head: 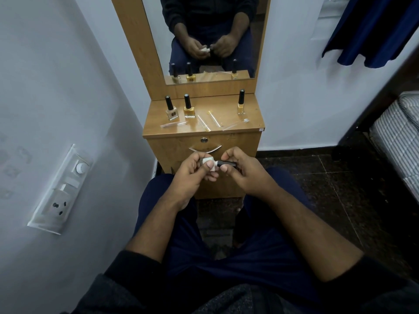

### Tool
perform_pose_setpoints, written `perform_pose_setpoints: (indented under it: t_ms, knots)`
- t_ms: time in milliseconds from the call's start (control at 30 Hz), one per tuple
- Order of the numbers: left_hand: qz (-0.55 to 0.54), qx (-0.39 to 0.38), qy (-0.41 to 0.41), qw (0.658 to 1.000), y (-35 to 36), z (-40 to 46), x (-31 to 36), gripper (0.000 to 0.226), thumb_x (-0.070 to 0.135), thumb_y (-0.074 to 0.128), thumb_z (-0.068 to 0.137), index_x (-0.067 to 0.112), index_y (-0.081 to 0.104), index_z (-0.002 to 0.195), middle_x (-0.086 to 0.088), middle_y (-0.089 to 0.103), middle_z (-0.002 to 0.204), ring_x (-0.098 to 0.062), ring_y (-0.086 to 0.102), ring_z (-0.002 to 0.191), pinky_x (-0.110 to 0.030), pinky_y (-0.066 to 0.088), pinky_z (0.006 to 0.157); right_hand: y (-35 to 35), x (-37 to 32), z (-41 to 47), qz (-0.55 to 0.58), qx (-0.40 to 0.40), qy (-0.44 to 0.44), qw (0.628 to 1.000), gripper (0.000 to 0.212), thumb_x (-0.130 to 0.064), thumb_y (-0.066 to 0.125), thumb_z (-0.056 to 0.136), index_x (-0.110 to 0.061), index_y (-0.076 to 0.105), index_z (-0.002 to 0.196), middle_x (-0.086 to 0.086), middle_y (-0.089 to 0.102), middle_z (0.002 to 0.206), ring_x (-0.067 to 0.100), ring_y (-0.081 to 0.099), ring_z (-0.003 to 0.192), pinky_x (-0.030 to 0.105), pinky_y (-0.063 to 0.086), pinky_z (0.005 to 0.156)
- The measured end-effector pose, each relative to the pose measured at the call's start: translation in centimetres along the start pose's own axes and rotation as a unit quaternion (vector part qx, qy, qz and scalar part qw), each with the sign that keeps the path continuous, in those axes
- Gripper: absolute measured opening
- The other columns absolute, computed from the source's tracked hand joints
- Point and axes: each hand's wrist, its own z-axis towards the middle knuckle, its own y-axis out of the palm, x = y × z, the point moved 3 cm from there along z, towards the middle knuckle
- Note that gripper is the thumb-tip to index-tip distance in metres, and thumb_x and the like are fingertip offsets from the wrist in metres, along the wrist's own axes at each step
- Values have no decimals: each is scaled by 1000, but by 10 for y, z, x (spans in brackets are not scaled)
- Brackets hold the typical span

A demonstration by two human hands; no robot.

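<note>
While the left hand (192, 177) pinches a small white glass polish bottle (210, 165) before the wooden dresser's drawer (240, 143), the right hand (244, 175) grips its long black cap (227, 164); axis level, hand to hand.

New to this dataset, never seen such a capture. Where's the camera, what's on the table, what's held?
No machine here: a person works with bare hands, and one wide-angle camera on their head looks forward and down at them. The left hand grips a small white bottle; the right hand pinches its black cap, the bottle lying sideways between them. Whether the cap is coming off or going on cannot be told. Ahead is a wooden dressing table with a mirror that reflects the hands. On its top stand three black-capped bottles, and several thin sticks in clear wrappers lie beside them.
</note>
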Motion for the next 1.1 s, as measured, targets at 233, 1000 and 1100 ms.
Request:
perform_pose_setpoints:
  t_ms: [233, 1000, 1100]
  knots:
    - [-27, -9, -2, 1000, 0, 1, 2, 19, 14, 60, 103, 3, 62, 118, -14, 73, 94, -18, 67, 75, -26, 58, 68, -6, -8, 0, -73, 49, -65, 994, 19, -21, 66, 101, -13, 65, 118, -7, 70, 103, 1, 64, 94, 13, 48, 78]
    - [1, -36, 15, 999, 1, 0, 2, 20, 5, 64, 98, -1, 58, 116, -9, 71, 86, -19, 69, 75, -26, 58, 69, 1, -5, 0, 24, 39, 127, 991, 48, -48, 50, 106, -10, 69, 83, 0, 62, 51, 19, 58, 42, 33, 50, 51]
    - [25, -49, 26, 998, 2, 1, 1, 17, 3, 65, 97, 1, 59, 113, -12, 70, 88, -20, 69, 78, -26, 58, 71, 1, 2, 0, 89, 5, 181, 979, 52, -48, 49, 106, -5, 69, 83, 1, 55, 49, 16, 49, 38, 30, 45, 45]
